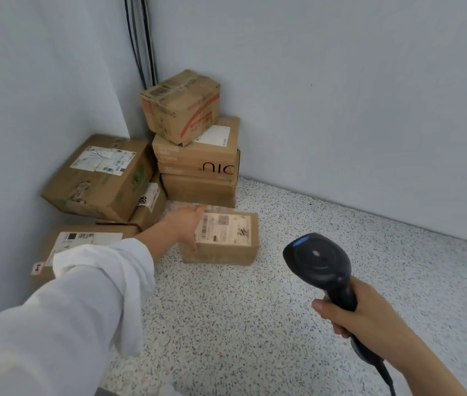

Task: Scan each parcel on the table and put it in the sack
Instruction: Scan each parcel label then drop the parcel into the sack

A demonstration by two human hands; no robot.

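Left fingers blurred round parcel; scanner cord cropped

left arm stretched forward, sleeve pushed up, left grip clasping end of small parcel, thumb on near face, right grip wrapped round scanner handle, right forearm bare

Only two readable: black "nic" on the side of the mid box in the corner stack, and handwritten "186" on a white sticker on the low box left of it. Labels on the front parcel, tilted box and top box show barcodes and print, all too blurred to read.
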